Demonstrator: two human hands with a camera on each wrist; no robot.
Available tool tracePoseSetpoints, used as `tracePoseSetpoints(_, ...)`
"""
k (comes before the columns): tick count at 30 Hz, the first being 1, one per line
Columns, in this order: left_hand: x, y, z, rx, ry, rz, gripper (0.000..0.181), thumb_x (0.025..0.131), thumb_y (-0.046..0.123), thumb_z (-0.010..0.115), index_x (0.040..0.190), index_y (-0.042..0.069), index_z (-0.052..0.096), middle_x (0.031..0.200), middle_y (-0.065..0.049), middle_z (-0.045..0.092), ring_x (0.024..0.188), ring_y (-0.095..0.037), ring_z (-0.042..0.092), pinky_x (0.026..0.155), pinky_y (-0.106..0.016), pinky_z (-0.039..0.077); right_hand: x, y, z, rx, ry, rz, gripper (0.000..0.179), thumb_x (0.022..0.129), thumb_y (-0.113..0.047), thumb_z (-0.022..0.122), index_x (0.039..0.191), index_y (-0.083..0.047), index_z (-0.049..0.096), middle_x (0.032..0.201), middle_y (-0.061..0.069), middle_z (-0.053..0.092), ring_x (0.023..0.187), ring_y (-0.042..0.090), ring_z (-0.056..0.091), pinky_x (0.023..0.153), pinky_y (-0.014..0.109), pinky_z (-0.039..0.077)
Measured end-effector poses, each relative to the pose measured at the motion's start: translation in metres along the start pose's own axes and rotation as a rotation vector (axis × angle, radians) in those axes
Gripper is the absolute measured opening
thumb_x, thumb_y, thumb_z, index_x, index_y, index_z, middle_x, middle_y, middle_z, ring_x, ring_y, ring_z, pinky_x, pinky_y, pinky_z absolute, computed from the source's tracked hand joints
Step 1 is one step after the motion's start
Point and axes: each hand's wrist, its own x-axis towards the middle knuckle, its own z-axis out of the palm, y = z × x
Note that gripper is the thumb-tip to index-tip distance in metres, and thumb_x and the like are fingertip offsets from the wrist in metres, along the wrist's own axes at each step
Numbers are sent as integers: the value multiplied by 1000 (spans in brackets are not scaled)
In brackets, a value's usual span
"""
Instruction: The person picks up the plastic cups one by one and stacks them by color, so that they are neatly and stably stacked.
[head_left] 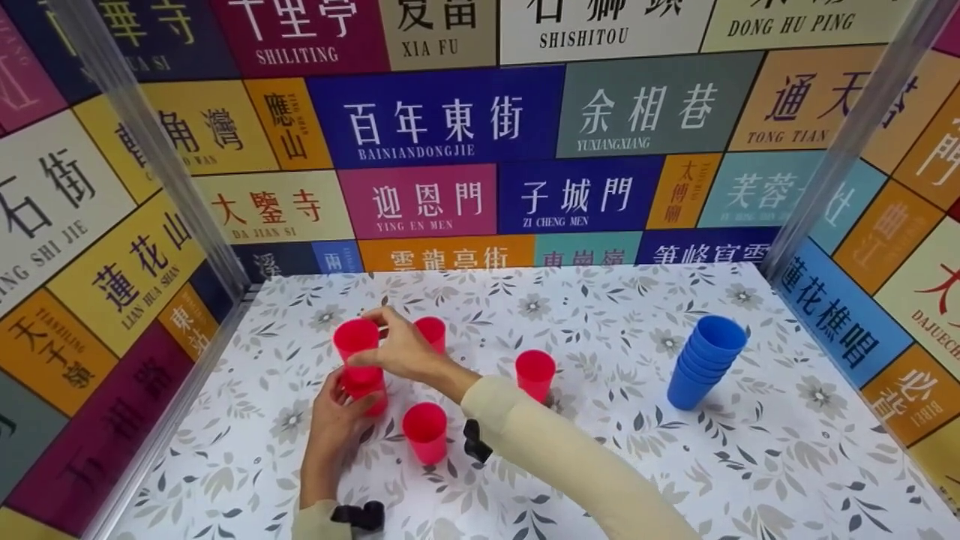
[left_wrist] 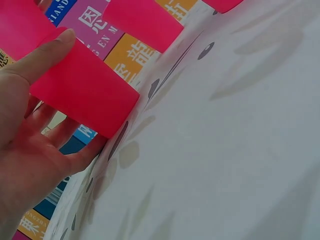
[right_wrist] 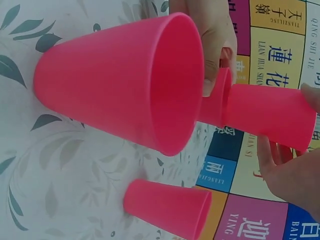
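A pink-red plastic cup point(head_left: 367, 395) stands upright on the table at the left. My left hand point(head_left: 330, 424) grips it around the side, thumb near the rim in the left wrist view point(left_wrist: 90, 87). Above it, my right hand point(head_left: 409, 349) holds a second pink-red cup point(head_left: 355, 337) by its wall, mouth up. In the right wrist view, this upper cup point(right_wrist: 270, 115) has its base at the lower cup's mouth point(right_wrist: 215, 105); how far it sits inside is hard to tell. Another pink-red cup point(head_left: 432, 331) stands behind my right hand, partly hidden.
One pink-red cup point(head_left: 425, 433) stands in front, near my left hand, and another point(head_left: 535, 373) at mid-table. A stack of blue cups point(head_left: 705, 364) stands on the right. The table point(head_left: 600, 450) has a leaf-patterned cover. Sign-covered panels point(head_left: 435, 120) rise behind and at both sides.
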Motion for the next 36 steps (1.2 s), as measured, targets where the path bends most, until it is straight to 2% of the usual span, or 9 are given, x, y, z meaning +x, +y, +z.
tracePoseSetpoints(4, 1, -2, 1, -13, 17, 44, 72, 83, 17, 82, 145, 14, 46, 140, -11, 58, 123, -21, 55, 95, -19, 50, 2, 7, 4, -3, -13, -4, 66, 78, -22, 86, 136, -16, 54, 132, 3, 60, 116, 18, 56, 96, 28, 53)
tracePoseSetpoints(7, 1, -4, 2, -31, 10, 37, 72, 82, 18, 83, 144, 14, 46, 140, -11, 58, 123, -21, 56, 90, -17, 52, 3, 13, 9, -18, -28, 0, 66, 78, -18, 86, 136, -12, 55, 134, 6, 61, 115, 21, 58, 96, 29, 53)
tracePoseSetpoints(12, -1, -5, 3, -57, -13, -13, 77, 80, 24, 85, 145, 17, 43, 144, -9, 54, 127, -23, 54, 89, -21, 56, 3, 25, 16, -74, -50, 36, 64, 74, -13, 88, 132, -12, 60, 130, 7, 63, 114, 22, 58, 95, 30, 52)
tracePoseSetpoints(19, 0, -3, 1, -58, -4, 24, 71, 85, 11, 79, 146, 11, 43, 142, -13, 55, 125, -23, 54, 88, -17, 55, 3, 36, 15, -87, -67, 62, 62, 75, -10, 86, 132, -10, 61, 136, 14, 60, 122, 32, 57, 100, 36, 53)
tracePoseSetpoints(23, 3, -1, -1, -32, -12, -14, 80, 81, 24, 84, 148, 15, 41, 145, -9, 54, 130, -22, 51, 97, -21, 52, 1, 37, 5, -93, -63, 67, 61, 76, -12, 86, 132, -12, 61, 138, 14, 59, 124, 32, 57, 101, 36, 52)
tracePoseSetpoints(26, 4, 0, -1, -12, -11, -67, 93, 75, 38, 88, 150, 19, 38, 147, -5, 51, 136, -23, 47, 108, -32, 49, -3, 36, -2, -53, -62, 66, 61, 77, -15, 86, 132, -13, 62, 138, 12, 60, 124, 31, 56, 101, 36, 52)
tracePoseSetpoints(29, 5, 0, -2, 5, -4, -85, 98, 72, 42, 89, 152, 21, 36, 148, -4, 50, 137, -23, 46, 112, -39, 46, -8, 36, -10, 32, -80, 56, 59, 78, -16, 85, 133, -14, 62, 139, 10, 60, 125, 33, 56, 102, 37, 52)
tracePoseSetpoints(36, 3, -3, 1, -14, -3, -26, 86, 78, 29, 87, 149, 15, 39, 146, -9, 53, 136, -25, 49, 114, -41, 43, -29, 45, -25, 166, -143, 37, 54, 84, -22, 80, 135, -16, 61, 138, 8, 61, 129, 30, 56, 104, 40, 52)
